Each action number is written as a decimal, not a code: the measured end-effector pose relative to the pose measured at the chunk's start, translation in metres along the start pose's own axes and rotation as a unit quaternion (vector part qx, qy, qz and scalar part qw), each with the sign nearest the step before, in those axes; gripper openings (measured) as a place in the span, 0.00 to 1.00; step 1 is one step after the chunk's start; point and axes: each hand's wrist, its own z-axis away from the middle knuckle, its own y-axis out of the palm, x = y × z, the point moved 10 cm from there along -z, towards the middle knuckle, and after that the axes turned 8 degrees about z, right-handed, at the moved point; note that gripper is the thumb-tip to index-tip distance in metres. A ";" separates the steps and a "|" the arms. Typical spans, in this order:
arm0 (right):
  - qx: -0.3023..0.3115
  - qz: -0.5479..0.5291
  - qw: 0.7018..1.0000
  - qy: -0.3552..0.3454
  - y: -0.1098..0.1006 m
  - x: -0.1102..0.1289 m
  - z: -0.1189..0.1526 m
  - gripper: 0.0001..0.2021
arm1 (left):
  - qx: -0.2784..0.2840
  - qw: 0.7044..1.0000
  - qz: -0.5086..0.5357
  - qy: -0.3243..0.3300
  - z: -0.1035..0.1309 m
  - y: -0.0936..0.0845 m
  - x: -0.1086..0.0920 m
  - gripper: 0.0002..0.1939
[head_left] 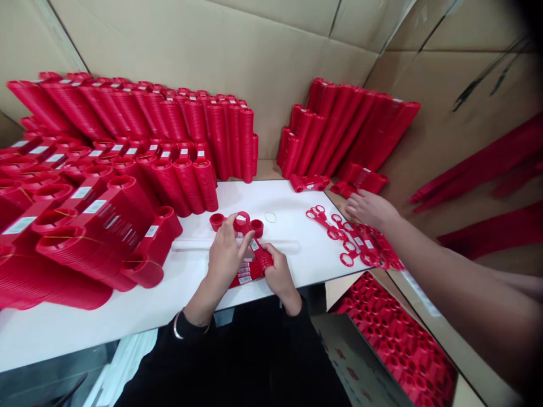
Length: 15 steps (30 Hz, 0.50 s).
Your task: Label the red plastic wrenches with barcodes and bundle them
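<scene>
My left hand [224, 246] curls its fingers and thumb about the ring at the upper end of a small stack of red ring-ended plastic pieces [253, 243], which carry white barcode labels. Around the stack's lower end, my right hand [279, 271] is closed. Below my hands lies another red bundle [245, 277] with several labels showing, partly hidden by them. Two round red ends [257, 227] stand just beyond my fingers. A clear plastic bar [189, 245] lies across the white table [280, 203] behind my wrists, and a thin rubber band [270, 217] rests farther back.
Tall stacks of red pieces [199, 130] fill the left side, with more stacks [335, 127] at the back right. Another person's hand [371, 208] reaches over loose red pieces [358, 243]. A cardboard box [390, 333] of red pieces stands low at right. Cardboard walls [271, 68] surround the table.
</scene>
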 end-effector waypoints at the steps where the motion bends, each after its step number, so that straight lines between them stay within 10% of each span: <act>1: -0.001 0.000 1.000 0.002 0.000 0.000 0.000 0.18 | 0.001 1.000 0.002 -0.001 0.000 0.000 0.000 0.26; 15: -0.005 0.004 1.000 0.007 0.000 -0.001 0.001 0.17 | 0.013 0.999 0.034 -0.023 0.001 -0.001 0.002 0.26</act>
